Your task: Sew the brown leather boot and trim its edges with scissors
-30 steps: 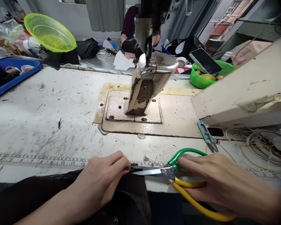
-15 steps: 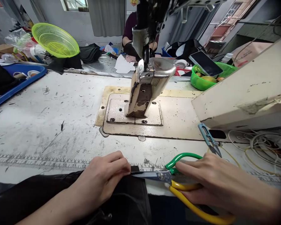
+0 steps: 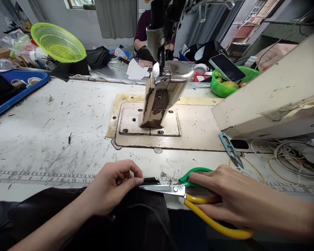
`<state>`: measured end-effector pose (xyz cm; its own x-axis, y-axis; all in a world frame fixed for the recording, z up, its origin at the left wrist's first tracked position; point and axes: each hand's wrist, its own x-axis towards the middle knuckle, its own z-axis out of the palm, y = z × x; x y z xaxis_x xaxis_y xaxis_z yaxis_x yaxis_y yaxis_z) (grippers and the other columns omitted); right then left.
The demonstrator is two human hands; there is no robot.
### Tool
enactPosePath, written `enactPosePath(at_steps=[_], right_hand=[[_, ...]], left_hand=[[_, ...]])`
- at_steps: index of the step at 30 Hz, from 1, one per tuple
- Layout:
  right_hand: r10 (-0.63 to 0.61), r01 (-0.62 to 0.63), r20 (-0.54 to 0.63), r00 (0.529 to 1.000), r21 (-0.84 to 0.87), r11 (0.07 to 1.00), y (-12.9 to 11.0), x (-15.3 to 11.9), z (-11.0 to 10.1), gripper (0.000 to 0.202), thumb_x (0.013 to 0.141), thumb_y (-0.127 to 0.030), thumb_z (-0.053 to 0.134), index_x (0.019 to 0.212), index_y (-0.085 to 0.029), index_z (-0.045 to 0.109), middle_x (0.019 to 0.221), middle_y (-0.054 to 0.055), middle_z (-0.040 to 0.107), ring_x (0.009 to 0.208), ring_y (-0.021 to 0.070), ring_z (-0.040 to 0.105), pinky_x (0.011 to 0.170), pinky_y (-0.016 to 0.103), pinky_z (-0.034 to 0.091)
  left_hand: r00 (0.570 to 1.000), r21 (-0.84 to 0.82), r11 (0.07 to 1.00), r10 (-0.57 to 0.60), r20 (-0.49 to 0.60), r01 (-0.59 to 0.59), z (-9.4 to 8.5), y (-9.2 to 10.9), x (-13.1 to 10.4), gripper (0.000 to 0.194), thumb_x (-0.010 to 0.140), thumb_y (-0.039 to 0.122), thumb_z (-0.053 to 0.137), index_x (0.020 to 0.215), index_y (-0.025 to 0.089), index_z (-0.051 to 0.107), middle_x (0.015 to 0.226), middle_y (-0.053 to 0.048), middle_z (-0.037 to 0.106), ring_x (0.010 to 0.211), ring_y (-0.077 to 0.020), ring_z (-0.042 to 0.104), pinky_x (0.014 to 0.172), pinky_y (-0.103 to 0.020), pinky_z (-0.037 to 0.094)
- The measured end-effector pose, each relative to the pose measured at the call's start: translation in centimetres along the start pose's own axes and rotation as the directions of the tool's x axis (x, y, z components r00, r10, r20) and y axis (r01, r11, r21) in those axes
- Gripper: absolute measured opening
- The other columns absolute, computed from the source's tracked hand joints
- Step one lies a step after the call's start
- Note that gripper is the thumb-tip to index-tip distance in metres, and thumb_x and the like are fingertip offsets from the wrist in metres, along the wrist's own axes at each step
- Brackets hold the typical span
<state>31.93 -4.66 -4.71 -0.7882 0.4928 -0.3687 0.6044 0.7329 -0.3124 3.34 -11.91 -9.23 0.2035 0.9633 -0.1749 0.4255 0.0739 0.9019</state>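
Left hand [image 3: 112, 188] pinches the black fabric [image 3: 143, 216] edge at the near edge of the surface [image 3: 54, 132], right hand [image 3: 225, 195] grips scissors [image 3: 183, 191], blades nearly closed at the edge; cut looks barely begun, most fabric uncut.

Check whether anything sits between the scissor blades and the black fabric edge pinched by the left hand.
Nothing visible does. The scissors in the right hand reach the black fabric right beside the left hand fingertips.
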Motion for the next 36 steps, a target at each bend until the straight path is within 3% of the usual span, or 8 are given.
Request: enactPosePath(at_steps=[4,11,15,18,26,32,36], right_hand=[[0.033,-0.033,-0.006,0.999,0.015,0.999,-1.0,0.4,-0.4,0.024,0.095,-0.041,0.054,0.078,-0.024,0.05,0.063,-0.003,0.057,0.055,0.0148,0.052,0.052,0.029,0.024],[-0.031,0.024,-0.043,0.999,-0.155,0.988,-1.5,2.0,-0.7,0.026,0.086,-0.035,0.063,0.073,-0.024,0.043,0.054,-0.007,0.049,0.043,0.0132,0.039,0.049,0.03,0.015],[-0.097,0.088,-0.068,0.993,-0.122,0.989,-1.8,2.7,-1.0,0.026,0.088,-0.039,0.063,0.076,-0.024,0.046,0.056,-0.007,0.051,0.046,0.013,0.044,0.049,0.028,0.017],[-0.099,0.092,-0.043,0.994,-0.134,0.987,-2.4,3.2,-1.1,0.025,0.086,-0.035,0.067,0.075,-0.024,0.048,0.054,-0.006,0.052,0.046,0.0138,0.047,0.05,0.028,0.017],[-0.211,0.178,-0.102,0.972,-0.262,0.948,-3.0,4.3,-0.9,0.023,0.086,-0.037,0.067,0.081,-0.022,0.051,0.06,-0.004,0.058,0.046,0.0136,0.048,0.051,0.029,0.015],[-0.24,0.198,-0.087,0.967,-0.338,0.92,-3.3,4.9,-1.1,0.033,0.079,-0.04,0.078,0.086,-0.021,0.053,0.065,-0.003,0.062,0.048,0.0158,0.054,0.048,0.029,0.014],[-0.241,0.19,-0.095,0.966,-0.374,0.908,-4.0,5.4,-1.0,0.038,0.074,-0.042,0.083,0.088,-0.019,0.056,0.063,-0.003,0.06,0.046,0.016,0.053,0.045,0.03,0.014]], left_hand=[[0.996,-0.049,0.996,-0.08,0.036,0.081,-0.4,-0.2,0.0,0.024,0.087,0.041,0.061,0.081,0.018,0.066,0.069,0.002,0.056,0.056,-0.0088,0.041,0.052,-0.022,0.031],[0.985,-0.239,0.956,-0.16,0.06,0.17,-0.8,-0.3,0.2,0.031,0.084,0.048,0.067,0.081,0.018,0.064,0.072,0.001,0.054,0.063,-0.0104,0.042,0.058,-0.025,0.03],[0.989,-0.326,0.935,-0.122,0.082,0.142,-1.2,-0.1,0.3,0.03,0.084,0.045,0.069,0.081,0.016,0.063,0.075,0.0,0.055,0.067,-0.0113,0.045,0.062,-0.025,0.033],[0.994,-0.413,0.905,-0.099,0.034,0.104,-1.2,0.1,0.2,0.027,0.084,0.042,0.072,0.08,0.016,0.063,0.075,0.0,0.055,0.068,-0.0103,0.045,0.062,-0.023,0.034],[0.987,-0.661,0.743,-0.161,-0.022,0.106,-1.6,0.4,-0.2,0.036,0.074,0.048,0.083,0.079,0.018,0.064,0.058,0.007,0.047,0.044,0.0001,0.037,0.044,-0.011,0.027],[0.987,-0.798,0.602,-0.148,-0.058,0.043,-1.8,0.5,-0.3,0.035,0.071,0.04,0.087,0.074,0.017,0.061,0.069,0.008,0.051,0.043,0.0049,0.042,0.045,-0.006,0.032],[1.0,-0.861,0.508,-0.025,-0.018,-0.002,-1.9,-0.1,-0.5,0.025,0.078,0.032,0.082,0.076,0.017,0.062,0.071,0.008,0.051,0.043,0.0052,0.042,0.044,-0.006,0.034]])
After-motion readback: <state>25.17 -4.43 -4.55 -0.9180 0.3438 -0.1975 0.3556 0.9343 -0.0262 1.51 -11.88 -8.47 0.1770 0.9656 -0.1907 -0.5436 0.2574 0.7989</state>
